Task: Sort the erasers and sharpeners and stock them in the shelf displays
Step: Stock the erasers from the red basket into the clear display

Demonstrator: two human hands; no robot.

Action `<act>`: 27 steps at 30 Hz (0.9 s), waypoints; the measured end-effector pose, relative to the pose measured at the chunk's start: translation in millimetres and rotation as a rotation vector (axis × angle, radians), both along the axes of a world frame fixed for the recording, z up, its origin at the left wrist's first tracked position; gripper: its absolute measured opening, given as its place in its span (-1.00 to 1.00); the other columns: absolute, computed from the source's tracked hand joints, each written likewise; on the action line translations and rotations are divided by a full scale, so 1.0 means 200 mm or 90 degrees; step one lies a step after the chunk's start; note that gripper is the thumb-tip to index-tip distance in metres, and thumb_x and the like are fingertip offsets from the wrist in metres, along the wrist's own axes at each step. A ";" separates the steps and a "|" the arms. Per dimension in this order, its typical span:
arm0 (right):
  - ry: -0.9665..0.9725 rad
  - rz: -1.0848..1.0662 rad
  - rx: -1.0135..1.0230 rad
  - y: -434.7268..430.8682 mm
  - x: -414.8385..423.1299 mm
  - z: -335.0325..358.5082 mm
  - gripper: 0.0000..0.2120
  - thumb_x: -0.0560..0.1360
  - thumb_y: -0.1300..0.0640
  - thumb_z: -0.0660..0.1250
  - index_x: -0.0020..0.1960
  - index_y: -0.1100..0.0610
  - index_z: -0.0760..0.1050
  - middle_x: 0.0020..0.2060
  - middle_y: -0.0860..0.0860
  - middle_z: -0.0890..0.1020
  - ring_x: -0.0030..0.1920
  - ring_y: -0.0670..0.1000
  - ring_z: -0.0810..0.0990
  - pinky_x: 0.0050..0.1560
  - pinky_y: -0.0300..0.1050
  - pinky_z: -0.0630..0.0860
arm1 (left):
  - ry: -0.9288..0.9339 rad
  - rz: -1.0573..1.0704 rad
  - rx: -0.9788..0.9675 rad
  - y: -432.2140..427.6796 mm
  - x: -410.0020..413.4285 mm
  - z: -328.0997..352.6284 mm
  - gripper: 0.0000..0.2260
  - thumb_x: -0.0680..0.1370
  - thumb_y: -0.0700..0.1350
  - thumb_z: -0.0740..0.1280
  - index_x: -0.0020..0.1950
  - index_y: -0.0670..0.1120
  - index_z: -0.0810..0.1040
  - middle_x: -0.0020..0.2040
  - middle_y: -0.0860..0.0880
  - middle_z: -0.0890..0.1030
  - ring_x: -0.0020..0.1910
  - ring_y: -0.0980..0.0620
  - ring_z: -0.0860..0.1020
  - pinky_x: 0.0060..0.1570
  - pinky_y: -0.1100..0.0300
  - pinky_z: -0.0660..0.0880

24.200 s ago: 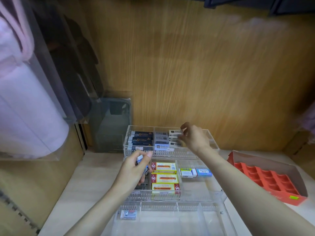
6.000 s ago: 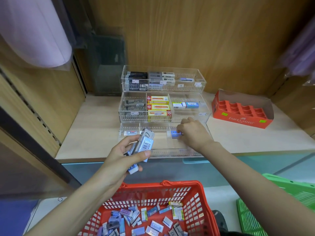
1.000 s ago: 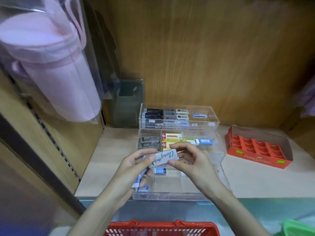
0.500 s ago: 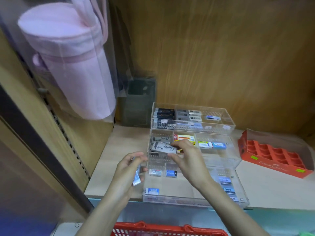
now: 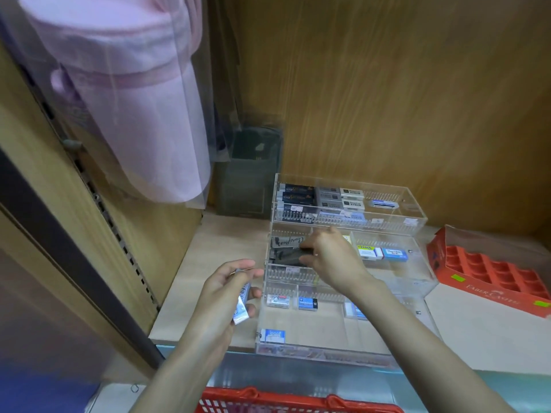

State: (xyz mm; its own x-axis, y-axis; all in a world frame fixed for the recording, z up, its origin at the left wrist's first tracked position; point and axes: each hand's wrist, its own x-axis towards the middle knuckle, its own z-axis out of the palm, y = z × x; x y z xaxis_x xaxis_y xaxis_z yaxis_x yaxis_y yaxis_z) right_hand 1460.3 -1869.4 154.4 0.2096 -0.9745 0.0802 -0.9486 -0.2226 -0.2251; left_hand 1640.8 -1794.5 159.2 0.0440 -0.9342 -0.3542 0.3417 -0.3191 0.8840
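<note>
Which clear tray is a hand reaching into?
The middle tray: the right hand is inside, gripping dark erasers. No hand is in the top tray or bottom tray.

Left hand (image 5: 224,293) and right hand (image 5: 331,258) — bare; forearms bare too, slender.

The head-worn camera looks forward and down, close over the tiered display (image 5: 417,265).

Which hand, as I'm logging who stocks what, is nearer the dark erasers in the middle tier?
Right. The right hand pinches one of the dark erasers in that compartment; the left hand holds wrapped erasers outside the display, off its left wall.
</note>
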 end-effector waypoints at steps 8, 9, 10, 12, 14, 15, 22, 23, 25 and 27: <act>0.062 -0.059 -0.045 -0.06 0.05 -0.08 -0.84 0.47 0.02 0.35 -0.08 0.11 0.62 -0.09 0.10 0.64 0.15 0.14 0.39 -0.02 -0.07 0.29 | 0.032 0.020 0.019 0.00 0.02 0.00 -0.82 0.58 -0.34 0.14 0.09 -0.22 0.50 -0.11 -0.19 0.68 -0.31 0.00 0.66 -0.53 0.27 0.46; 0.068 -0.059 -0.036 -0.07 0.06 -0.07 -0.83 0.46 0.02 0.37 -0.08 0.11 0.61 -0.08 0.10 0.64 0.16 0.14 0.39 0.00 -0.07 0.29 | 0.042 0.020 0.022 0.00 0.02 -0.01 -0.81 0.59 -0.34 0.12 0.10 -0.23 0.49 -0.11 -0.22 0.68 -0.25 -0.04 0.68 -0.51 0.26 0.48; 0.072 -0.059 -0.024 -0.08 0.06 -0.06 -0.82 0.45 0.01 0.38 -0.07 0.11 0.61 -0.07 0.11 0.63 0.16 0.14 0.39 0.02 -0.07 0.29 | 0.051 0.018 0.023 0.00 0.02 -0.01 -0.81 0.59 -0.33 0.12 0.12 -0.25 0.47 -0.11 -0.23 0.68 -0.20 -0.07 0.68 -0.49 0.25 0.51; 0.097 -0.047 0.000 -0.10 0.06 -0.04 -0.79 0.43 0.00 0.39 -0.01 0.09 0.60 -0.03 0.10 0.62 0.19 0.13 0.39 0.07 -0.06 0.29 | 0.059 0.011 0.022 0.00 0.01 -0.01 -0.82 0.60 -0.33 0.12 0.12 -0.26 0.46 -0.11 -0.25 0.68 -0.16 -0.09 0.68 -0.47 0.24 0.53; 0.131 -0.017 0.021 -0.12 0.05 -0.02 -0.72 0.43 -0.05 0.39 0.07 0.07 0.58 0.06 0.07 0.59 0.22 0.13 0.37 0.15 -0.03 0.29 | 0.057 -0.002 0.017 0.01 0.01 -0.01 -0.83 0.60 -0.33 0.11 0.11 -0.25 0.47 -0.11 -0.24 0.68 -0.18 -0.08 0.68 -0.46 0.24 0.54; 0.133 -0.004 0.026 -0.12 0.05 -0.02 -0.66 0.43 -0.09 0.39 0.13 0.06 0.56 0.10 0.05 0.56 0.23 0.12 0.36 0.17 -0.03 0.29 | 0.055 -0.009 0.014 0.02 0.01 -0.01 -0.83 0.60 -0.33 0.11 0.10 -0.24 0.47 -0.11 -0.24 0.68 -0.19 -0.07 0.68 -0.46 0.24 0.54; 0.092 0.072 0.074 -0.18 0.09 -0.04 -0.51 0.44 -0.16 0.37 0.28 0.05 0.47 0.14 0.05 0.48 0.23 0.10 0.39 0.11 -0.05 0.38 | 0.045 -0.023 -0.002 0.01 0.02 -0.01 -0.83 0.60 -0.32 0.12 0.10 -0.23 0.48 -0.13 -0.21 0.69 -0.23 -0.05 0.68 -0.46 0.25 0.54; 0.089 0.065 0.078 -0.18 0.09 -0.04 -0.52 0.43 -0.16 0.37 0.26 0.07 0.49 0.12 0.06 0.47 0.22 0.10 0.40 0.10 -0.06 0.38 | 0.043 -0.025 -0.001 0.01 0.02 -0.01 -0.83 0.60 -0.32 0.12 0.09 -0.23 0.48 -0.13 -0.21 0.69 -0.23 -0.06 0.68 -0.46 0.24 0.54; 0.074 0.051 0.082 -0.19 0.09 -0.05 -0.53 0.42 -0.18 0.38 0.19 0.11 0.53 0.08 0.08 0.48 0.18 0.12 0.43 0.09 -0.06 0.38 | 0.039 -0.031 0.003 0.01 0.01 -0.02 -0.83 0.60 -0.33 0.12 0.07 -0.22 0.49 -0.13 -0.21 0.69 -0.23 -0.06 0.68 -0.46 0.24 0.54; 0.052 0.028 0.070 -0.19 0.11 -0.06 -0.56 0.41 -0.16 0.40 0.10 0.16 0.55 0.07 0.11 0.48 0.14 0.15 0.46 0.07 -0.07 0.39 | 0.038 -0.035 0.008 0.02 0.00 -0.03 -0.83 0.59 -0.34 0.12 0.05 -0.22 0.49 -0.13 -0.22 0.69 -0.23 -0.07 0.68 -0.46 0.24 0.53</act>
State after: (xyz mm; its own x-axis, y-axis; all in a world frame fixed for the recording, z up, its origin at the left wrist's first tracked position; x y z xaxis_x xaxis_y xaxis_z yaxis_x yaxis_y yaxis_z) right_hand 1482.0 -1907.3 141.5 0.2537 -0.9662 -0.0463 -0.9545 -0.2424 -0.1735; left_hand 1641.4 -1791.0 153.7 -0.0293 -0.9302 -0.3659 0.3756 -0.3494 0.8584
